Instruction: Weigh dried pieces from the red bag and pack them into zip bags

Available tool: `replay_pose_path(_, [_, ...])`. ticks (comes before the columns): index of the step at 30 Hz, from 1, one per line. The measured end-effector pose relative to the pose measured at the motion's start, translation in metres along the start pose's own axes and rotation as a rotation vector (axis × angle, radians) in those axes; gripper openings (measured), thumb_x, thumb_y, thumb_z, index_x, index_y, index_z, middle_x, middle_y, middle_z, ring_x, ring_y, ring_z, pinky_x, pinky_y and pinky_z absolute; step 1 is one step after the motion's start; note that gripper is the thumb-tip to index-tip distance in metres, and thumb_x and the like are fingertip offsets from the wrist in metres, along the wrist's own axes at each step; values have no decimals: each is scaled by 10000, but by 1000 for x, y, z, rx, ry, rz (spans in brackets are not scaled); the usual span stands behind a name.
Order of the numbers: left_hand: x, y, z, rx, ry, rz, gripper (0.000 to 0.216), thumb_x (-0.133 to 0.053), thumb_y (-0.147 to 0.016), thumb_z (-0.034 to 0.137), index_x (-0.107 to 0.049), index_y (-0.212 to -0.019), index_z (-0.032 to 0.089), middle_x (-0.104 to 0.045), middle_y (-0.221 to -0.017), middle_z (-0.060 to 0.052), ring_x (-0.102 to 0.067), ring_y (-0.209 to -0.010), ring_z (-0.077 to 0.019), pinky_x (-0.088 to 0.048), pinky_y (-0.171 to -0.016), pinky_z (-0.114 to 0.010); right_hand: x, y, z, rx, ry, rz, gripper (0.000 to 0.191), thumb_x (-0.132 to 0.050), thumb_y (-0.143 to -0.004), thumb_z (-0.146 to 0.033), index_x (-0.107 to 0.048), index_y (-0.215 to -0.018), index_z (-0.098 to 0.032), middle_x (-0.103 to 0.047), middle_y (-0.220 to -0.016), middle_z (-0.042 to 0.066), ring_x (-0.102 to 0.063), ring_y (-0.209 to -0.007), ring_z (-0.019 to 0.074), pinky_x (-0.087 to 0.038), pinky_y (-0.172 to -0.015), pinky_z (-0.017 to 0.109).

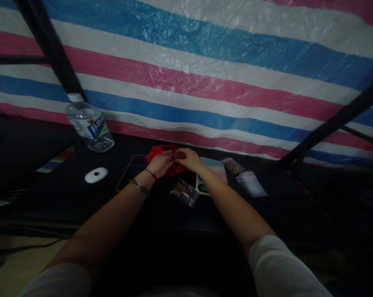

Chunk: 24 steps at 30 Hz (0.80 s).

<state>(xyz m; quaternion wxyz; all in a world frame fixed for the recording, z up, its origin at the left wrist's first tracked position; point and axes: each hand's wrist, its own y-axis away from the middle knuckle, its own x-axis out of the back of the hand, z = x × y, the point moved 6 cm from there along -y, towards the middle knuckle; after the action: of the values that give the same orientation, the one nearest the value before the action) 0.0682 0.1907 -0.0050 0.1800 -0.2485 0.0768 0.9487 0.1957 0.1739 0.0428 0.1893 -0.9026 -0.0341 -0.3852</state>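
Both my hands meet over a red bag (157, 153) on the dark table (65, 198). My left hand (161, 163) has its fingers pinched together, and my right hand (188, 159) is pinched too. Between their fingertips is a small dark thing I cannot make out. A red string and a beaded band circle my left wrist. Just below the hands lies a small clear packet (184, 192) with dark contents.
A clear water bottle (89, 123) stands at the back left, a white oval object (96, 175) in front of it. A dark tablet (131, 170) lies under my left hand, a phone (212, 173) and two clear packets (251, 181) to the right. A striped tarp (205, 74) hangs behind.
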Motion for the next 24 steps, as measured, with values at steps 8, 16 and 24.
replay_pose_path(8, [5,-5,1,-56,-58,57,233,-546,-826,83,-619,-1040,141,-675,-1135,-107,-626,-1111,-171,-451,-1045,-337,7,3,12,-72,-189,70,413,-715,-705,-250,-628,-1105,-198,-671,-1011,48,-634,-911,205,-497,-886,388])
replay_pose_path(16, [16,-6,19,-233,-485,192,298,-548,-783,81,-685,-1036,156,-687,-1154,-96,-609,-1144,-221,-404,-1091,-391,66,45,41,-67,-254,237,395,-670,-745,-331,-598,-1119,-224,-657,-971,36,-641,-893,205,-511,-850,382])
replay_pose_path(24, [1,4,31,-381,-1301,177,255,-518,-883,222,-709,-1051,197,-719,-1093,-61,-664,-1008,-224,-499,-947,-330,99,100,91,-80,166,299,296,-710,-698,-352,-646,-956,-220,-669,-1024,66,-575,-1073,281,-388,-1018,509])
